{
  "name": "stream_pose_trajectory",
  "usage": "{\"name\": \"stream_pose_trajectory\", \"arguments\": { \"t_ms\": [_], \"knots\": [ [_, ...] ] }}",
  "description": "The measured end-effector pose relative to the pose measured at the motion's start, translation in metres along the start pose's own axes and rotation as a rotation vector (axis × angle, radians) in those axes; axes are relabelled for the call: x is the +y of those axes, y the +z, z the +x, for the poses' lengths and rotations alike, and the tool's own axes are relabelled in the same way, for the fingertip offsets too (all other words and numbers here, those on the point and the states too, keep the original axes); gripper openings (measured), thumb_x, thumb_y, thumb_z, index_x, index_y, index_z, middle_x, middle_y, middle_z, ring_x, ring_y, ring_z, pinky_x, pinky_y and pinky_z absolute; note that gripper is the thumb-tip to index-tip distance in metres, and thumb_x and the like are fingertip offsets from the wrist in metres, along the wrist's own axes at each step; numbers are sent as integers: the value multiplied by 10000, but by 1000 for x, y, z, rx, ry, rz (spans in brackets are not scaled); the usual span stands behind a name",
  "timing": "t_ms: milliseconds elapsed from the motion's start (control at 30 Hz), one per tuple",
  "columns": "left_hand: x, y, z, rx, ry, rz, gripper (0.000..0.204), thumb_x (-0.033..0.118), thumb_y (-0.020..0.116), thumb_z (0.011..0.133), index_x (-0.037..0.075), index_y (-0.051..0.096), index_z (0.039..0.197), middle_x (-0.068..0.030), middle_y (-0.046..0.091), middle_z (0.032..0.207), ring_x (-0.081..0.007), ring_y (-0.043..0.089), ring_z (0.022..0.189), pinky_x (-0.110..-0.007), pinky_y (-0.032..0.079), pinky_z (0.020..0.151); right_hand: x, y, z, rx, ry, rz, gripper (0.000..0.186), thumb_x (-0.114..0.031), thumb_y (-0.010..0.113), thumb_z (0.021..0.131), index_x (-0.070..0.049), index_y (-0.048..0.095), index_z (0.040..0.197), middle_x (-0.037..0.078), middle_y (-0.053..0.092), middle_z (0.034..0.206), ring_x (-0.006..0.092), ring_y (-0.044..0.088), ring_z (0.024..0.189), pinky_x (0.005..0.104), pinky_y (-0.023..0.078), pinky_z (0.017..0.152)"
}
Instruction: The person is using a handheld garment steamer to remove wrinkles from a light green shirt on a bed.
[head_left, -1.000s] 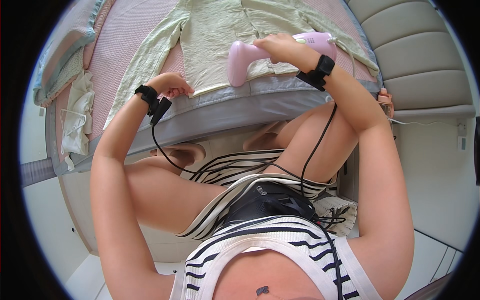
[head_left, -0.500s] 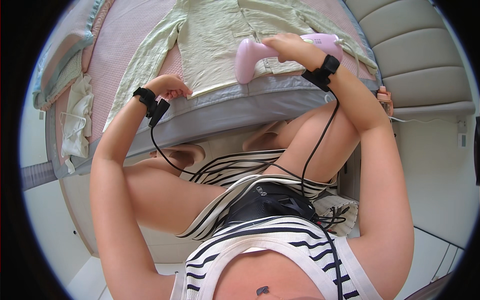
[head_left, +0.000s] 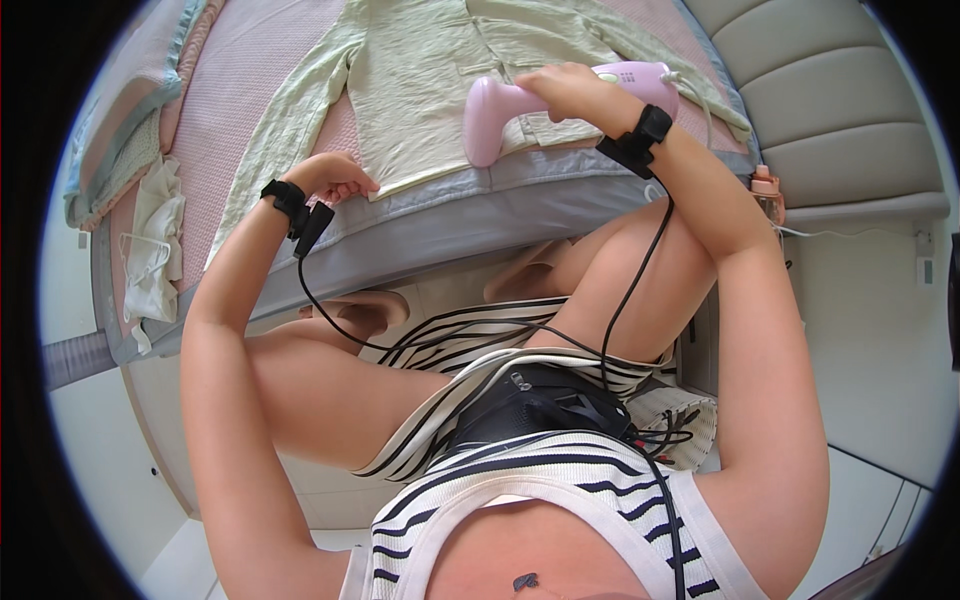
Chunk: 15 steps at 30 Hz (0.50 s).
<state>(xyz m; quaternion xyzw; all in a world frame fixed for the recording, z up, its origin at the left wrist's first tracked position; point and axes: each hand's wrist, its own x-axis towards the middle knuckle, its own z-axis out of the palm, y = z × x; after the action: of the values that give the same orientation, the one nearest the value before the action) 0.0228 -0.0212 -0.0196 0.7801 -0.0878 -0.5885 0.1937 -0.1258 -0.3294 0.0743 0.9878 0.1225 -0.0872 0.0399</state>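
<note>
A pale green long-sleeved shirt [head_left: 420, 110] lies spread on the bed, its hem along the near edge. My right hand [head_left: 572, 92] is wrapped round the handle of a pink handheld garment steamer [head_left: 484, 125]. The steamer's head is over the lower part of the shirt, close to the hem; whether it touches the cloth I cannot tell. With fingers curled in, my left hand [head_left: 340, 178] pinches the hem's left corner. One sleeve [head_left: 285, 145] stretches down beside my left forearm.
Pink quilted bedding [head_left: 225, 90] with a grey-blue border covers the bed. White cloth with a hanger [head_left: 150, 255] lies at the left, below folded bedding [head_left: 130, 110]. A padded grey headboard [head_left: 830, 110] and a pink-capped bottle [head_left: 767, 190] are at the right. Black cables [head_left: 640, 270] hang from my wrists.
The steamer and my right hand have shifted slightly to the left. My left hand stays at the hem corner, nearly unmoved.
</note>
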Motion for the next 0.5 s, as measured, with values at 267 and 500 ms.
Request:
{"name": "stream_pose_trajectory", "arguments": {
  "t_ms": [267, 500],
  "knots": [
    [2, 3, -4, 5, 5, 0, 252, 212, 665, 752, 7, 571, 640, 38, 358, 452, -69, 328, 377, -223, 244, 357, 10, 6, -2, 16, 35, 59, 253, -14, 569, 689, -103, 549, 925, 89, 612, 768, 249, 605, 761, 370, 468, 630],
    [1, 2, -5, -12, -14, -27, 248, 205, 669, 741, 2, 565, 643, 28, 358, 458, -75, 330, 383, -225, 244, 356, 30, 16, -11, 117, -6, 53, 248, -17, 537, 696, -107, 555, 926, 102, 607, 792, 246, 601, 749, 373, 465, 621]
  ]
}}
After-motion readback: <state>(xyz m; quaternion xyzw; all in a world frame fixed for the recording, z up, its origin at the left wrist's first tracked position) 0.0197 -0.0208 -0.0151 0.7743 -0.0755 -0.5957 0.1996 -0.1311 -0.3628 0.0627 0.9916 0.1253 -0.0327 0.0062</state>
